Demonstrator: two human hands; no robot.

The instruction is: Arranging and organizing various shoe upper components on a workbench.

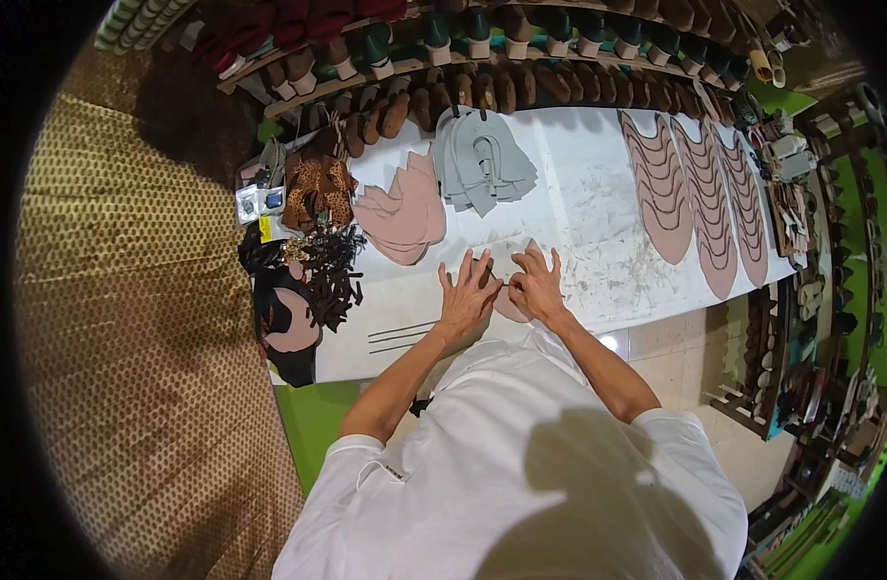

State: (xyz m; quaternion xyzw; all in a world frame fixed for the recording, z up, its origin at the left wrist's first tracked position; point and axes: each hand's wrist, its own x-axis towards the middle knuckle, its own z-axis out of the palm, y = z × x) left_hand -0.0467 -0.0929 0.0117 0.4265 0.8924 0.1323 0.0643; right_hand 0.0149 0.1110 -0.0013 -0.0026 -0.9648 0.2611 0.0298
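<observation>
A pink, leaf-shaped shoe-upper piece [514, 307] lies near the table's front edge, partly covered by my hands. On its left, my left hand [468, 293] has several fingers fanned upward while thumb and forefinger close together at the piece. From the other side my right hand [537, 288] meets it, thumb and forefinger pinched, the other fingers raised. A small dark bit shows between the fingertips; too small to name. Three thin dark strips [403, 336] lie left of my left forearm.
Pink pieces [402, 215] and grey pieces [487, 164] are stacked at the back. Rows of pink curved pieces [709, 208] lie at right on the white table [588, 193]. Dark straps [335, 280] pile up at left. Shelves of shoe lasts [477, 43] stand behind.
</observation>
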